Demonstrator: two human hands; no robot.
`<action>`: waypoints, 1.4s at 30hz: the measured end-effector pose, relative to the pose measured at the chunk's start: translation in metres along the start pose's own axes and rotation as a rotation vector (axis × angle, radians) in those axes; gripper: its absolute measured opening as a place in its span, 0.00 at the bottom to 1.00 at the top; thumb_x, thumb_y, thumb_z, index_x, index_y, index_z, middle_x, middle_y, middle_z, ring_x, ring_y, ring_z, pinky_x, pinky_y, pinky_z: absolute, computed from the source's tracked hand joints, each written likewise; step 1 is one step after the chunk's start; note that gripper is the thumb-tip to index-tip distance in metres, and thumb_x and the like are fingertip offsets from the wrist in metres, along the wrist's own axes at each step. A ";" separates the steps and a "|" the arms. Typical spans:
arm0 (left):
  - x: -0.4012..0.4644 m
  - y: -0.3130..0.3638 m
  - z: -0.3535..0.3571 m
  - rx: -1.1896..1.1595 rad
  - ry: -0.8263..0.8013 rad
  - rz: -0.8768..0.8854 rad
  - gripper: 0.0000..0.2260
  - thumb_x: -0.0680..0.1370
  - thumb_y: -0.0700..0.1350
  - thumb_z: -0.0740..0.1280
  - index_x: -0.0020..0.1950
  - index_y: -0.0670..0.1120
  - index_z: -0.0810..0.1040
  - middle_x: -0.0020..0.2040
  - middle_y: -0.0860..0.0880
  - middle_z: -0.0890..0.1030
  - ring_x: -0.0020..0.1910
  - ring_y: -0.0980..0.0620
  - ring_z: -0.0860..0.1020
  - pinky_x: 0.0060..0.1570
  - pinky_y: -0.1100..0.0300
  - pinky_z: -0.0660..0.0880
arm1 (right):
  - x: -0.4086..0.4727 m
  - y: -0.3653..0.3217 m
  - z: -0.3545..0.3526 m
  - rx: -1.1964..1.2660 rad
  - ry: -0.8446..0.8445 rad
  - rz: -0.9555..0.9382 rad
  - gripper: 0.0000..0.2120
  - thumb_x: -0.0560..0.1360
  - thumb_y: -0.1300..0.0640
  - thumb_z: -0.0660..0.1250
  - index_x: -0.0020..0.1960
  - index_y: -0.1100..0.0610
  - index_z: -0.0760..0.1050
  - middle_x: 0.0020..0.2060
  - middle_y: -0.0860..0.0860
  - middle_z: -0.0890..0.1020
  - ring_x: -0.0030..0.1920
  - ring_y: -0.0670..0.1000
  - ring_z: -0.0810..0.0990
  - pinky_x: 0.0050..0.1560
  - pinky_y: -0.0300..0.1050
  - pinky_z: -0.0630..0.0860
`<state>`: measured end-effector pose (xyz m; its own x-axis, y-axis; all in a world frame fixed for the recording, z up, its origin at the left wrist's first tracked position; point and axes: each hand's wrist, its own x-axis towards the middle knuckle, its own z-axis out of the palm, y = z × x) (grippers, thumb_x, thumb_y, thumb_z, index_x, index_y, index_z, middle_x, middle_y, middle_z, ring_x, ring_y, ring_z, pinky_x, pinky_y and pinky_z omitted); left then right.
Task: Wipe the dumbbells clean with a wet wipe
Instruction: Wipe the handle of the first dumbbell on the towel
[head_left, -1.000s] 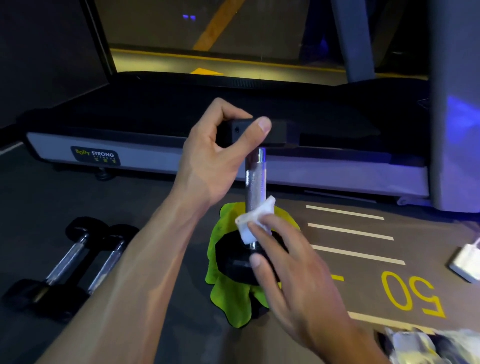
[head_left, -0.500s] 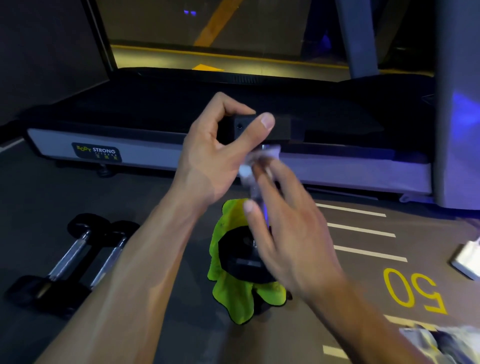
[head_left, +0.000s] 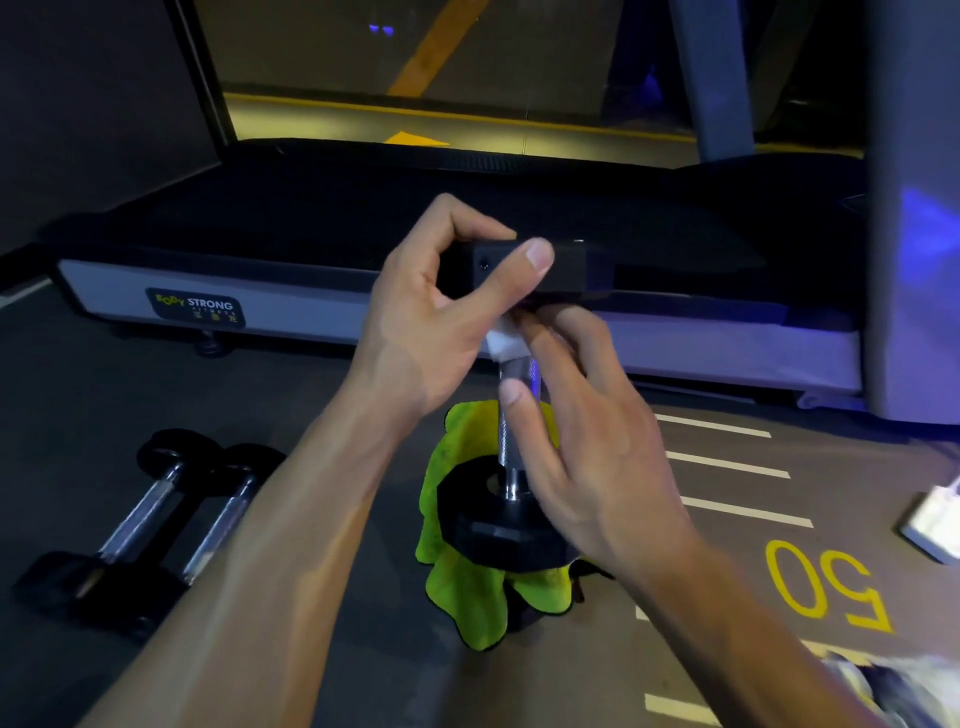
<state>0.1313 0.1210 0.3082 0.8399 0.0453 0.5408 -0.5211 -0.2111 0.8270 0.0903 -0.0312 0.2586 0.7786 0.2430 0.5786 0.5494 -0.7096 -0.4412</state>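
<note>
In the middle of the scene, on a bright yellow-green cloth (head_left: 457, 582) spread on the grey gym floor (head_left: 337, 597), a black-headed dumbbell with a chrome knurled handle (head_left: 511, 467) stands upright on its lower head. The cloth likely cushions that head and keeps it from sliding; standing the bar on end exposes the whole handle for wiping.

The left hand (head_left: 431, 322) grips the upper black head, thumb across its near face and fingers curled over the far side, apparently to steady the dumbbell.

The right hand (head_left: 587, 441) pinches a small folded white wet wipe (head_left: 503, 344) against the top of the handle, just under the upper head. Its fingers are bent round the bar; how far they wrap behind it is hidden.

To the near left, two more chrome-handled black dumbbells (head_left: 156, 514) lie side by side on the floor, well apart from the one in hand and seemingly untouched. Beyond, a grey-sided treadmill (head_left: 260, 291) runs across the far side.
</note>
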 end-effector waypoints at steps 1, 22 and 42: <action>0.000 -0.001 -0.001 0.004 0.003 -0.005 0.15 0.79 0.50 0.74 0.55 0.39 0.79 0.50 0.45 0.83 0.47 0.58 0.80 0.49 0.66 0.76 | -0.004 0.002 0.000 0.048 0.001 -0.002 0.21 0.85 0.49 0.57 0.75 0.54 0.69 0.70 0.45 0.68 0.68 0.45 0.73 0.61 0.42 0.76; 0.002 -0.008 -0.001 -0.041 -0.006 0.009 0.16 0.76 0.52 0.75 0.53 0.40 0.79 0.45 0.48 0.82 0.43 0.58 0.77 0.48 0.64 0.74 | -0.052 -0.026 0.013 -0.255 -0.279 0.056 0.20 0.82 0.46 0.52 0.48 0.50 0.82 0.48 0.45 0.77 0.51 0.51 0.76 0.52 0.49 0.77; -0.002 -0.006 -0.003 -0.038 -0.020 -0.016 0.18 0.74 0.58 0.74 0.53 0.45 0.80 0.45 0.52 0.83 0.45 0.58 0.78 0.51 0.59 0.76 | -0.050 0.018 0.003 0.092 -0.190 0.025 0.10 0.80 0.50 0.59 0.47 0.48 0.80 0.45 0.41 0.78 0.48 0.47 0.77 0.50 0.44 0.73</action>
<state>0.1320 0.1252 0.3029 0.8510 0.0292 0.5244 -0.5125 -0.1729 0.8411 0.0622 -0.0546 0.2199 0.8309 0.3523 0.4307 0.5475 -0.6558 -0.5198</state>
